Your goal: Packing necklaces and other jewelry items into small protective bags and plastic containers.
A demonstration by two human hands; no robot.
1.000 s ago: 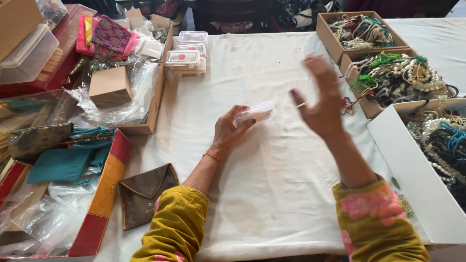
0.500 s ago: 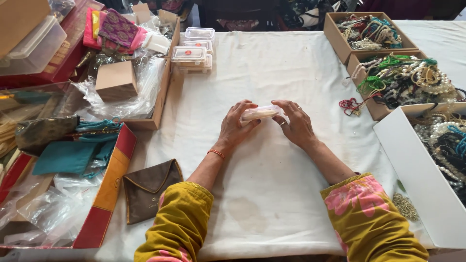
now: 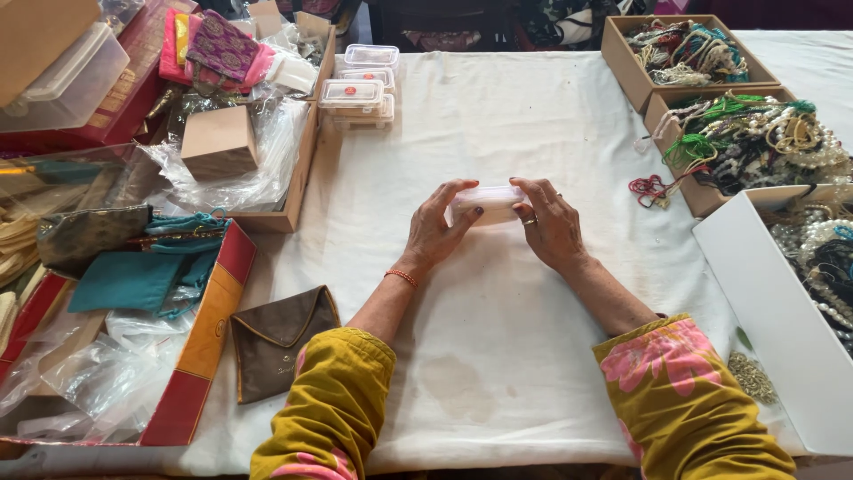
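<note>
A small clear plastic box (image 3: 490, 204) rests on the white tablecloth (image 3: 498, 356) at the centre of the table. My left hand (image 3: 440, 227) grips its left end and my right hand (image 3: 549, 224) grips its right end, fingers curled over the lid. An orange thread is tied around my left wrist, and a ring shows on my right hand. What the box holds cannot be made out.
Stacked clear boxes (image 3: 360, 89) stand at the back. A brown pouch (image 3: 277, 338) lies front left beside a red carton (image 3: 200, 342) of bags and a teal pouch (image 3: 133, 277). Cardboard boxes of bead necklaces (image 3: 746, 133) and a white box (image 3: 782, 311) line the right.
My right hand came down from the air and closed on the right end of the small clear box, which my left hand held alone a second ago.
</note>
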